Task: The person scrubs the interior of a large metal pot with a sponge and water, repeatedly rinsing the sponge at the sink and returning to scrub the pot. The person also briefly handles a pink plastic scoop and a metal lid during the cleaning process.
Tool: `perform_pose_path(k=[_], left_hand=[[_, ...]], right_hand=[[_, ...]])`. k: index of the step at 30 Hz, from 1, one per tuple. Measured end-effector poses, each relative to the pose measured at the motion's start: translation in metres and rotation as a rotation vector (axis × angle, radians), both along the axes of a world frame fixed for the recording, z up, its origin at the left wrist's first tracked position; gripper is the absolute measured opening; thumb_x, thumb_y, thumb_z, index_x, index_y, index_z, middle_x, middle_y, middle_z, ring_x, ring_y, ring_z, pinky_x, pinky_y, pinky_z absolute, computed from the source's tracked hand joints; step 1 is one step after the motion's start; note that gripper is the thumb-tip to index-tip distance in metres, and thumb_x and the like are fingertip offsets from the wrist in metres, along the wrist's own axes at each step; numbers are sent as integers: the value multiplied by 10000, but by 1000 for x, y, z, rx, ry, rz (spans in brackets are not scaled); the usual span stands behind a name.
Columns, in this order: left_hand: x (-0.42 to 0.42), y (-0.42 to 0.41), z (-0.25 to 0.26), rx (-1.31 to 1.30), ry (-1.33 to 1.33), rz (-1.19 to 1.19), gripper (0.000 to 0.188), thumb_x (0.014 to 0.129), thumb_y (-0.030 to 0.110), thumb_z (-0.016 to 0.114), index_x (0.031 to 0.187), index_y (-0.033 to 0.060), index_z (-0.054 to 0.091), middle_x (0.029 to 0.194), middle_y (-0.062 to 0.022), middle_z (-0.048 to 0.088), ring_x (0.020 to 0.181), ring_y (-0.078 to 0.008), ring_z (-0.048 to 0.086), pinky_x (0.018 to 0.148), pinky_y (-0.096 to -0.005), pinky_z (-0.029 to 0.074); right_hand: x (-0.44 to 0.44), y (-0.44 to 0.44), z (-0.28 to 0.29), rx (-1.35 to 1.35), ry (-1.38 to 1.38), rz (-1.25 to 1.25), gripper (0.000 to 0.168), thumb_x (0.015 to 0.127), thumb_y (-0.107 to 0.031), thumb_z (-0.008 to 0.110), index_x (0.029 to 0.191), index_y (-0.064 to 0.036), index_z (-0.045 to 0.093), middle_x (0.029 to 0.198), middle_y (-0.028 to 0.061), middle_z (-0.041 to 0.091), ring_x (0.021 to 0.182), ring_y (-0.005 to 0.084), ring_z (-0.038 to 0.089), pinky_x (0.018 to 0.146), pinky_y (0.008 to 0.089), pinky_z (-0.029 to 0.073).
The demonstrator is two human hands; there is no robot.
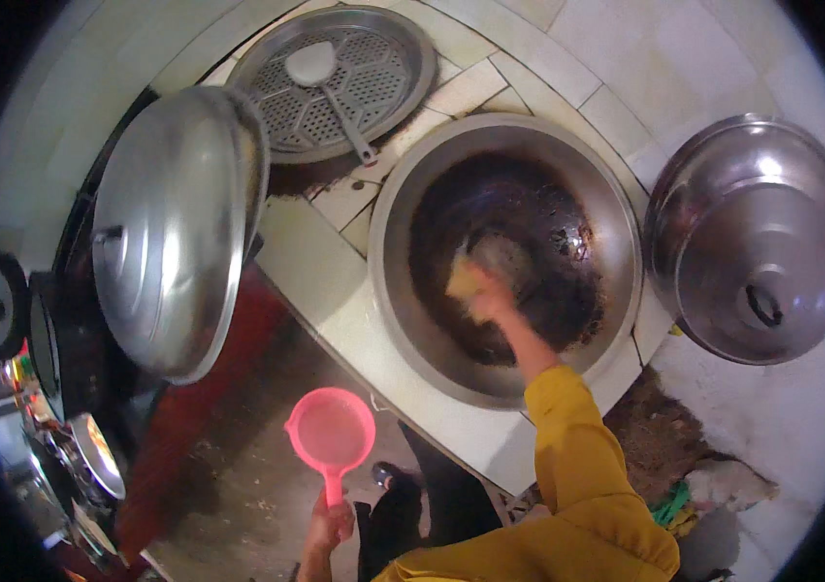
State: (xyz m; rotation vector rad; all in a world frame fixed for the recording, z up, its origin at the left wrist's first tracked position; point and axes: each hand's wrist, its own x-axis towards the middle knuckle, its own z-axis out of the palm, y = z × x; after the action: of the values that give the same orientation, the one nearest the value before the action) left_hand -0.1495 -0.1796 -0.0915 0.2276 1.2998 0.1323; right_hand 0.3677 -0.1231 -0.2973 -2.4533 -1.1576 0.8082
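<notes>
A large built-in wok [401, 305] is set in the white-tiled stove top, its inside dark and stained, with a wet shine at the bottom. Down inside it, my right hand [494, 297] grips a yellowish sponge or cloth [465, 279] against the dark surface; blur hides its exact kind. My left hand [331, 518] holds a pink plastic water scoop [331, 431] by the handle, over the floor in front of the stove. Something pale and cloudy, perhaps water, shows in the scoop.
Left of the wok leans a big domed metal lid [172, 233]. Behind, a ladle [336, 109] lies on a perforated steamer tray [267, 116]. Another metal lid [747, 240] rests at the right. The tiled counter edge [354, 371] runs before me; several pans [99, 455] stand far left.
</notes>
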Motion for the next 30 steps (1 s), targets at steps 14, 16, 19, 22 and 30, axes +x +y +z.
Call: perform_pose_path(k=[14, 16, 19, 22, 30], left_hand=[[-27, -18, -26, 50, -406, -19, 341, 813, 33, 530, 1116, 123, 401, 593, -5, 396, 392, -96, 325, 318, -235, 224], [-43, -24, -33, 60, -454, 9, 307, 817, 35, 532, 1078, 127, 397, 602, -6, 404, 388, -97, 324, 317, -237, 221], [-58, -32, -37, 85, -507, 46, 272, 826, 43, 536, 1033, 140, 390, 611, -6, 412, 387, -92, 318, 317, -234, 213], [-71, -34, -32, 84, -524, 72, 270, 830, 47, 535, 1028, 153, 386, 616, -5, 418, 392, -87, 324, 318, -231, 211], [-86, -37, -24, 105, -458, 84, 284, 841, 61, 538, 1059, 149, 379, 604, 0, 416, 395, -84, 335, 320, -225, 213]], right_hand=[[-320, -20, 235, 427, 263, 240, 621, 741, 15, 586, 1341, -105, 479, 1210, 126, 550, 1177, 254, 513, 998, 327, 391], [-343, -21, 250, 427, 227, 285, 621, 745, 19, 583, 1344, -101, 476, 1229, 115, 546, 1176, 241, 516, 995, 326, 398], [-358, -25, 254, 404, 325, 272, 651, 741, 34, 578, 1367, -79, 438, 1264, 127, 536, 1200, 258, 501, 1018, 342, 386], [-367, -26, 274, 413, 757, 99, 676, 752, 35, 583, 1394, -43, 387, 1277, 112, 530, 1195, 230, 502, 1018, 340, 391], [-385, -18, 234, 208, 490, 66, 595, 779, 10, 531, 1362, -29, 420, 1222, 131, 566, 1130, 246, 564, 961, 341, 448]])
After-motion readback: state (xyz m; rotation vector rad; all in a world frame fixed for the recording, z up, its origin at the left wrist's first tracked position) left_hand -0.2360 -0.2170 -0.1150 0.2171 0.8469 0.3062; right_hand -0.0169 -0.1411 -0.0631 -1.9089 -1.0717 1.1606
